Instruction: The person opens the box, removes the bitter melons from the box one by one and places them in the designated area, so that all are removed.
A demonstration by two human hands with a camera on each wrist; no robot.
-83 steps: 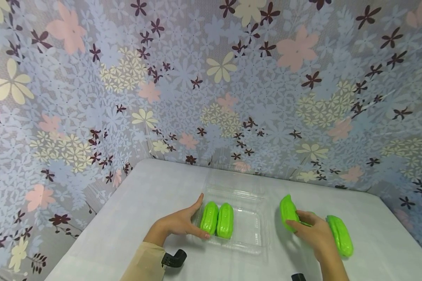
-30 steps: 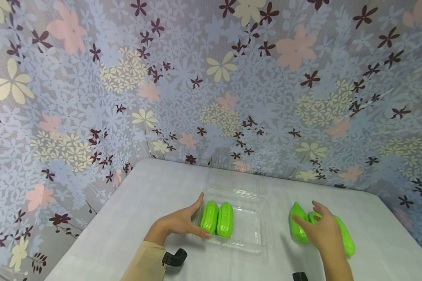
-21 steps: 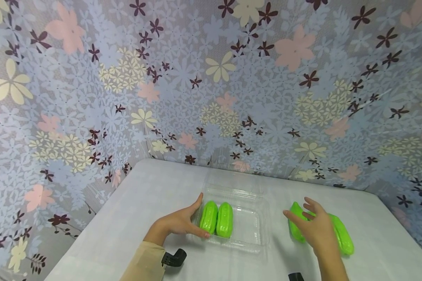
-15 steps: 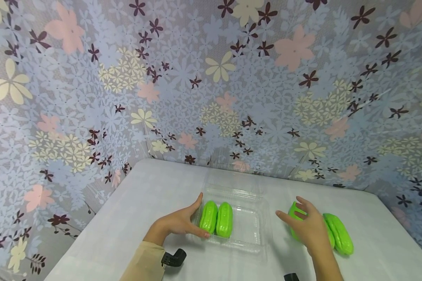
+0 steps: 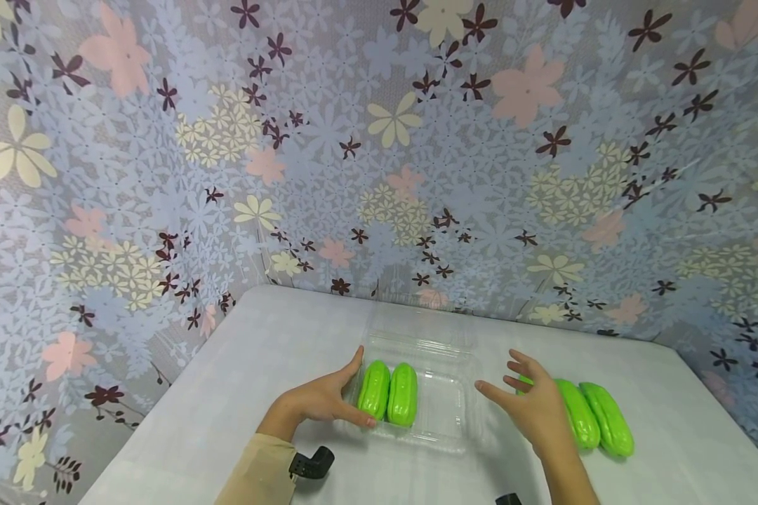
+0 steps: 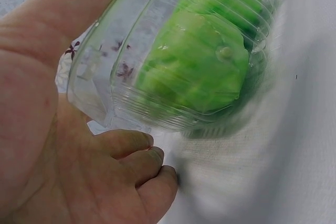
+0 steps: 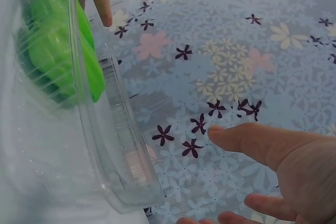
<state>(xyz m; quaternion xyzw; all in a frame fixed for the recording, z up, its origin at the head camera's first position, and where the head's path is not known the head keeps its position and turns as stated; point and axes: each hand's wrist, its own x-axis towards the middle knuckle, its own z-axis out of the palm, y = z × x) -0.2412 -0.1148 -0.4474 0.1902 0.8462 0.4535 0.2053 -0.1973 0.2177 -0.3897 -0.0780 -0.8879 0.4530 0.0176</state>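
A clear plastic clamshell box lies open on the white table, its lid folded back. Two green gourd-shaped pieces lie side by side in its left half. My left hand holds the box's left end, thumb along the far side and fingers on the near side. The left wrist view shows that hand cupping the box wall with the green pieces behind it. My right hand hovers empty with spread fingers, just right of the box. Two more green pieces lie right of it.
Flowered cloth walls the table at the back and on both sides. Bare white tabletop stretches left of the box. Black wrist-camera mounts show at the bottom edge. In the right wrist view the box rim stands close to my right hand.
My right hand laid down the green piece it gripped, beside the other one on the table, then moved left toward the box with spread fingers. The left hand stayed put.
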